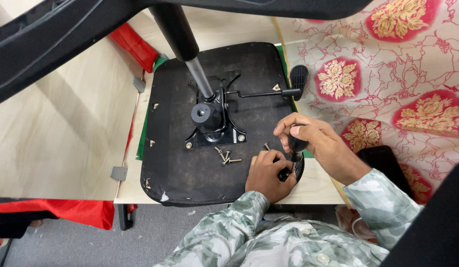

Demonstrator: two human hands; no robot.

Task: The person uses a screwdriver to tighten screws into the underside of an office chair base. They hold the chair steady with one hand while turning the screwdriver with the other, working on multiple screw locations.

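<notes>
At the seat's near right corner, I see my right hand wrapped around a black screwdriver handle, tip down, while my left hand pinches a small black fitting beneath it. Loose screws lie just left, before the metal mounting plate on the upturned chair seat.

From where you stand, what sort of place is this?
Probably a small furniture-assembly workbench, not a factory line. An upturned black chair seat lies on a pale plywood table, loose silver screws are scattered on it, and the right hand holds a black-handled screwdriver that the left hand steadies.
</notes>
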